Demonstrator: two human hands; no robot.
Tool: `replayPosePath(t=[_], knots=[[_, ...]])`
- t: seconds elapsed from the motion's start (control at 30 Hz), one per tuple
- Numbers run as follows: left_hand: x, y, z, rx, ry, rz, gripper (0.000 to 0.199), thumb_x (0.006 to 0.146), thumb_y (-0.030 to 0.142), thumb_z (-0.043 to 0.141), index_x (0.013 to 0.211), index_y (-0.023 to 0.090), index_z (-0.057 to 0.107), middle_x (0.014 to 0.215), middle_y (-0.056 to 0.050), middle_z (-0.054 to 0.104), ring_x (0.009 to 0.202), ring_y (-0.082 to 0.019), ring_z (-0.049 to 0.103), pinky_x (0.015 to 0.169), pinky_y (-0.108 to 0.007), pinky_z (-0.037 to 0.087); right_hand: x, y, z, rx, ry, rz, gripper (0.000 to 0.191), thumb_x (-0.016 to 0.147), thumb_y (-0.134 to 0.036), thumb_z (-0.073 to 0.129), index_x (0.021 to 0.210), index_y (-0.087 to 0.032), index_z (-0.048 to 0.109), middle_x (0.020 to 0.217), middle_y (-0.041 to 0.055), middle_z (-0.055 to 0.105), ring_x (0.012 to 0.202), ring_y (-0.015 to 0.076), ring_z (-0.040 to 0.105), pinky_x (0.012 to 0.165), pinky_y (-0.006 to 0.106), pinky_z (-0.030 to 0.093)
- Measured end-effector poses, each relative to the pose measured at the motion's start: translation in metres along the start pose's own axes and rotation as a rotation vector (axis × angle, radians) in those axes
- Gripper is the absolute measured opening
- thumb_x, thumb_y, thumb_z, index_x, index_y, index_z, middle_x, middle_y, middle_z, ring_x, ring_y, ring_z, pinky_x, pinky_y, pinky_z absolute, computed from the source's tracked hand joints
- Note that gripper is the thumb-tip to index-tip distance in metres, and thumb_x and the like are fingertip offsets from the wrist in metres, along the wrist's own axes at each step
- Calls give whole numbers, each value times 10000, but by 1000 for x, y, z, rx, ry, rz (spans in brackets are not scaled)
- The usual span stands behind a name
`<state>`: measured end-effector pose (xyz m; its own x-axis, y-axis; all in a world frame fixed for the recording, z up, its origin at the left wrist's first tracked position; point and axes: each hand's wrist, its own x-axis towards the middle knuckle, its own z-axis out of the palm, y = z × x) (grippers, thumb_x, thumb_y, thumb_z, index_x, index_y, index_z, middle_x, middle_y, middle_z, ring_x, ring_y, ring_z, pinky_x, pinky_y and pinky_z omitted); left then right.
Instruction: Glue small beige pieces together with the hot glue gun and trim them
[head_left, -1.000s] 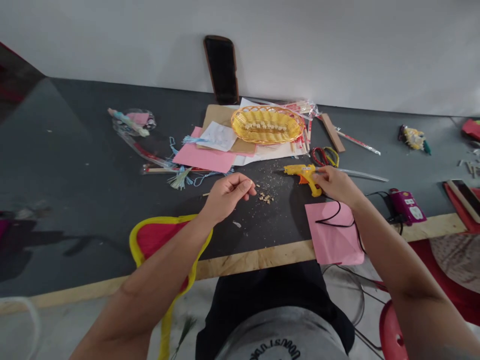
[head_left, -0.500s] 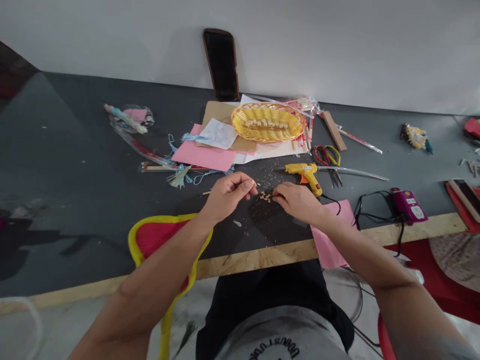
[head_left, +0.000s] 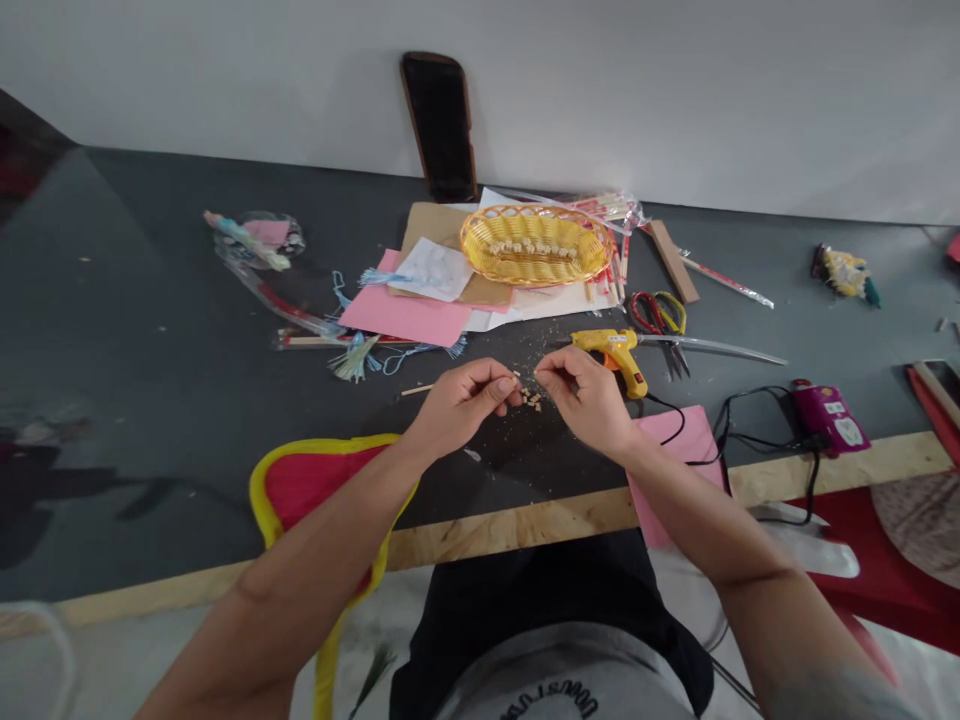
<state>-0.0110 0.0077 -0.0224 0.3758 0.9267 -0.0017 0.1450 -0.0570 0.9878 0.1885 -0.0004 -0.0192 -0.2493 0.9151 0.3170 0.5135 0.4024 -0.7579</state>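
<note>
Thumb and fingers of my left hand [head_left: 470, 400] are pinched together over the dark table; what they hold, if anything, is too small to name. My right hand [head_left: 583, 395] is closed in a pinch just to the right, its fingertips near the left ones but apart, and their content cannot be made out. Between and below the fingertips lie several small tan pieces [head_left: 532, 402] among pale crumbs. A yellow glue gun [head_left: 616, 355] rests beside my right hand. Beyond both hands, a yellow woven basket [head_left: 536, 262] holds a row of small pale pieces.
Red and yellow-handled scissors [head_left: 664, 320] lie behind the glue gun. Pink paper [head_left: 409, 318] and blue tassels are at the back left. A phone [head_left: 441, 125] leans on the wall. A purple power socket [head_left: 831, 418] with cables sits right, near the table's wooden edge [head_left: 517, 530].
My right hand has risen off the small pieces, and its pinched fingertips now stand up near my left hand. My left hand has moved slightly down and right. The view has shifted a little.
</note>
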Motion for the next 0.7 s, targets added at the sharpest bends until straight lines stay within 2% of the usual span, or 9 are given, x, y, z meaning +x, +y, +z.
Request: replayPosePath(t=[0.13,0.37,0.7], knots=[[0,1,1,4,8,-5,314,901,460,605,789,170,647,743,-31,708,578,-114,585,592,-238,477,-4,-1,12,213,29,83,137,957,-286,530,883,-202,608,832,25,643,766,141,596,673,260,467],[0,1,5,83,38,8,278,906,428,588,794,181,650,743,-26,714,569,-119,594,581,-237,498,-12,2,23,405,15,240,147,924,-339,564,911,-202,618,779,7,621,671,120,553,598,246,441],[0,4,7,209,59,50,208,902,319,568,771,185,657,715,-14,696,576,-120,587,589,-232,489,-15,1,27,482,-16,238,186,937,-385,565,899,-207,602,791,15,645,669,115,564,588,239,447]])
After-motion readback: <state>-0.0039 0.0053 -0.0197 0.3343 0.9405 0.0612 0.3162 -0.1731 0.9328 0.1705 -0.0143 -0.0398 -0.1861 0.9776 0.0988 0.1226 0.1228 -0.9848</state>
